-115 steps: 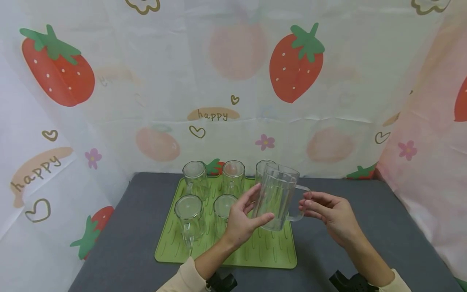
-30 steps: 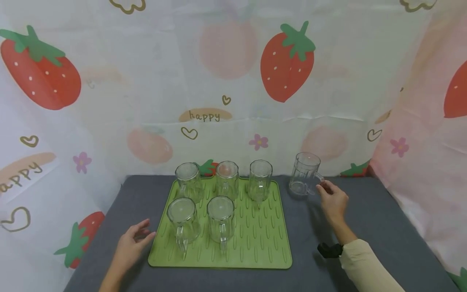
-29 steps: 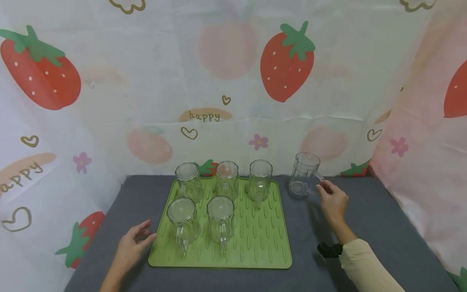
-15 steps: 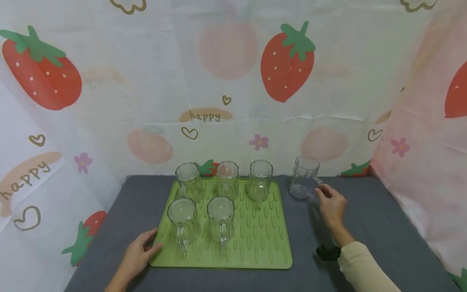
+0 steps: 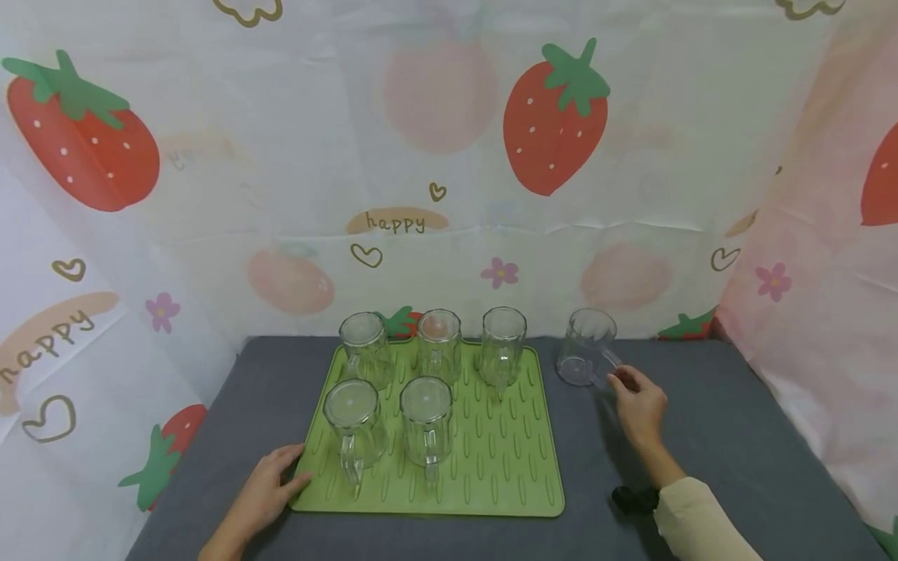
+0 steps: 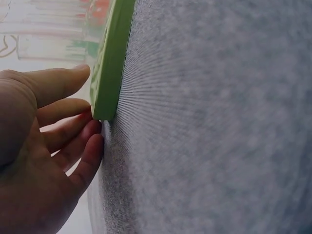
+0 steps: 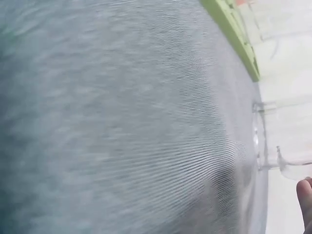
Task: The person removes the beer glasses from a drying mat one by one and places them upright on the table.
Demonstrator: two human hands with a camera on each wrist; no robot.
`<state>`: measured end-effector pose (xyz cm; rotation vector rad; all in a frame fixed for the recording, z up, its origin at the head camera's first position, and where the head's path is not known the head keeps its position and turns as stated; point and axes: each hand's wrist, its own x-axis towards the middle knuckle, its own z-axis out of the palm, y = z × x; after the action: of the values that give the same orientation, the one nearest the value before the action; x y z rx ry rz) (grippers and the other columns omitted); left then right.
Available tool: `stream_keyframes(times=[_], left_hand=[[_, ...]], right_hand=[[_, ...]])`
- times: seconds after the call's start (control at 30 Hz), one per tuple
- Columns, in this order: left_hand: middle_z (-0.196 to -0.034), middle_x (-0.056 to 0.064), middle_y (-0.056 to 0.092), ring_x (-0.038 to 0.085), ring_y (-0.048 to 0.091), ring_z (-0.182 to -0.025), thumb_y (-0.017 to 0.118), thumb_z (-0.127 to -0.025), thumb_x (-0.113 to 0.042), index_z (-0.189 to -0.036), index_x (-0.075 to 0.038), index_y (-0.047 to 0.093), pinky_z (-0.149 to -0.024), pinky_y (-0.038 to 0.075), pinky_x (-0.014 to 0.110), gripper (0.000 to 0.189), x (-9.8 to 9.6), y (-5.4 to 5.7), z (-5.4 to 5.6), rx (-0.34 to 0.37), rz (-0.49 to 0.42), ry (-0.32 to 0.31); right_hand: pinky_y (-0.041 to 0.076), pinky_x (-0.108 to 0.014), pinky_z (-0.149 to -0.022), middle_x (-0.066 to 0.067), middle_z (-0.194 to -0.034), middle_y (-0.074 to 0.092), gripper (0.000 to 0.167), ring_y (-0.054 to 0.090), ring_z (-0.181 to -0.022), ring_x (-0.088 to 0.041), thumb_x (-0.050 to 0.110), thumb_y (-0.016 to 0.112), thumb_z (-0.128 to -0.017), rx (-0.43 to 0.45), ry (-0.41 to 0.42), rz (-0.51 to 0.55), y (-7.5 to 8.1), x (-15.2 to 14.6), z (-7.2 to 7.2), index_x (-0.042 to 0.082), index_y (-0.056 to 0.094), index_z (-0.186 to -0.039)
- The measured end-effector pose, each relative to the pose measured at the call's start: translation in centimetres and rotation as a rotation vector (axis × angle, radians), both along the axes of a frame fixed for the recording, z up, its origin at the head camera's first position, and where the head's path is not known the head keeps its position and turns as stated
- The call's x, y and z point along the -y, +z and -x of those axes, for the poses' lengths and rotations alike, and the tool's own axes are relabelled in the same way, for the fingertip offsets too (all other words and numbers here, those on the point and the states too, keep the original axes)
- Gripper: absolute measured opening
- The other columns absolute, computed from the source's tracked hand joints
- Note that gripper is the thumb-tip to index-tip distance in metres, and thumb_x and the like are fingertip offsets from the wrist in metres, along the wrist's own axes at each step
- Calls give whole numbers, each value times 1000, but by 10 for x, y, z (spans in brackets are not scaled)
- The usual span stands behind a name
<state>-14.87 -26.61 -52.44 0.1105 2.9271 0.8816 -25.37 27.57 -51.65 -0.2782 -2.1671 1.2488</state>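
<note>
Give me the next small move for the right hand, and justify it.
I'd probably ease the right hand off the handle of the lone upright mug. Its base appears to rest on the gray table, beside the green mat, so it should stand without that pinch.

Six glass mugs [image 5: 426, 425], two hands [image 5: 263, 489], one green mat [image 5: 501, 475] and one grey tabletop [image 5: 730, 436] are in view.
</note>
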Motion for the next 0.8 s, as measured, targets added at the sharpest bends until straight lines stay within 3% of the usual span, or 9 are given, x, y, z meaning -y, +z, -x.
stream_keyframes(times=[0.2, 0.4, 0.47, 0.63, 0.8], left_hand=[[-135, 33, 50, 50, 48, -122, 70, -89, -22, -134, 11, 51, -97, 46, 58, 59, 0, 1, 2, 28, 10, 8], [-135, 31, 51, 49, 50, -120, 75, -85, -22, -134, 10, 52, -94, 48, 57, 63, 0, 1, 4, 33, 19, 4], [-136, 30, 51, 50, 47, -123, 75, -85, -22, -134, 9, 52, -96, 44, 63, 63, 1, 0, 4, 37, 30, 2], [-138, 29, 50, 52, 41, -129, 74, -85, -22, -135, 9, 51, -99, 34, 72, 63, 2, 1, 2, 26, 49, -7], [-135, 30, 52, 52, 43, -127, 76, -83, -17, -133, 12, 52, -102, 37, 65, 62, 3, -1, 1, -14, 29, -22]], right_hand=[[38, 3, -65, -26, -102, 71, 23, 47, -74, 25, 4, 73, -86, 9, 17, 30, -4, -3, -7, -7, 71, -106], [36, 2, -66, -23, -106, 71, 29, 49, -81, 17, 10, 71, -89, 7, -3, -22, 4, -3, -20, -4, 69, -114], [36, 2, -70, -24, -106, 70, 29, 53, -84, 9, 9, 70, -89, -38, -25, -53, 8, -2, -24, -5, 68, -115], [35, -2, -83, -26, -106, 69, 27, 63, -95, -28, 1, 72, -85, -213, -21, -164, 18, 9, -37, -9, 68, -111], [43, -3, -79, -22, -104, 70, 30, 66, -88, -27, -2, 75, -82, -225, 95, -181, 30, 35, -52, -7, 69, -111]])
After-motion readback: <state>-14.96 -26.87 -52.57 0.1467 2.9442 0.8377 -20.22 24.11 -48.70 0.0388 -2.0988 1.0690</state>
